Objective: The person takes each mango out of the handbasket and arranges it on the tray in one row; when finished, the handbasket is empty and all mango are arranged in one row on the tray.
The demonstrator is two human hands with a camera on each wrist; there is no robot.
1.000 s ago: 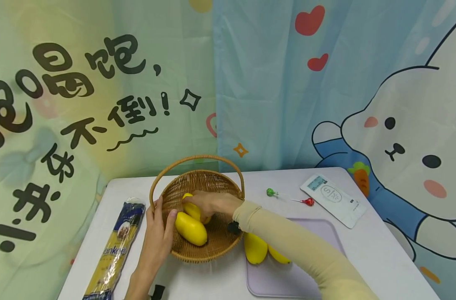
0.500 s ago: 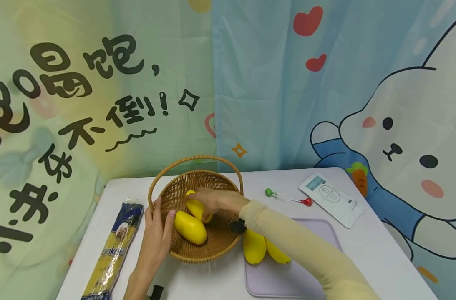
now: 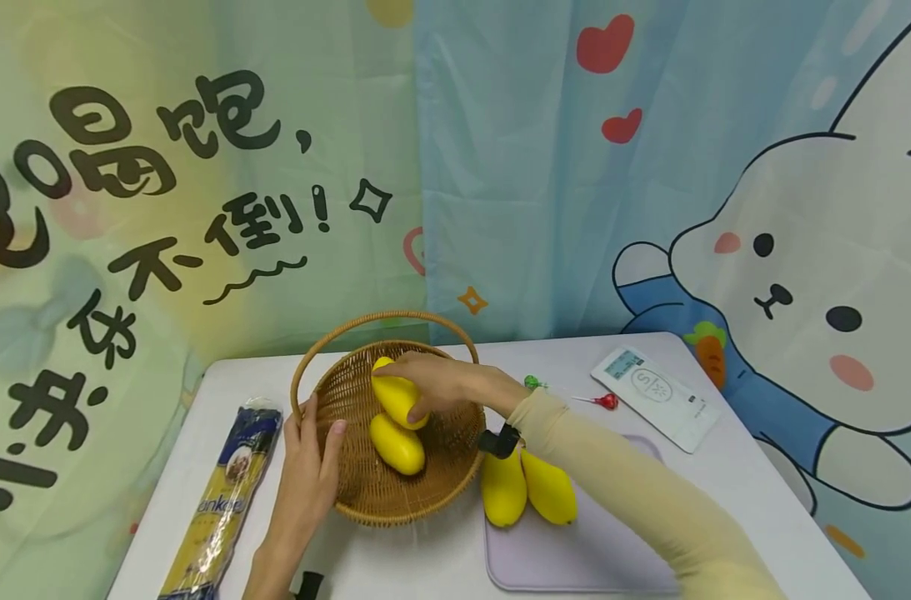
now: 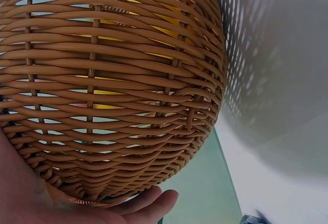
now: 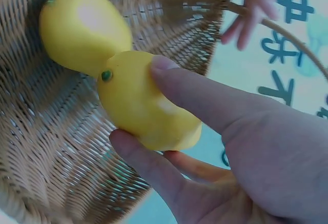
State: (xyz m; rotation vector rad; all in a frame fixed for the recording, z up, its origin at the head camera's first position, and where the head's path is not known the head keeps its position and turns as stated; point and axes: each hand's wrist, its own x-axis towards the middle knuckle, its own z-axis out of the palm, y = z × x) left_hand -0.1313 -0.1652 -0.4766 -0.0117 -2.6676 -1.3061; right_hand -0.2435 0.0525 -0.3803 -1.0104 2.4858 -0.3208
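Observation:
My right hand pinches a yellow mango between thumb and fingers, over the wicker basket. Close up in the right wrist view, this mango shows a small green stem end facing the camera. Another mango lies inside the basket, overlapped by the held one. My left hand holds the basket's left rim, thumb over the edge and fingers beside the handle's base. From the left wrist view, the woven outer wall hides most of the inside.
Right of the basket, two mangoes lie on a light purple tray. A noodle packet lies on the left. Behind the tray are a red lollipop, a green one and a white packet.
My right hand has lifted its mango up, slightly towards the back of the basket. The other mango has shifted a little to the right. My left hand stays at the rim.

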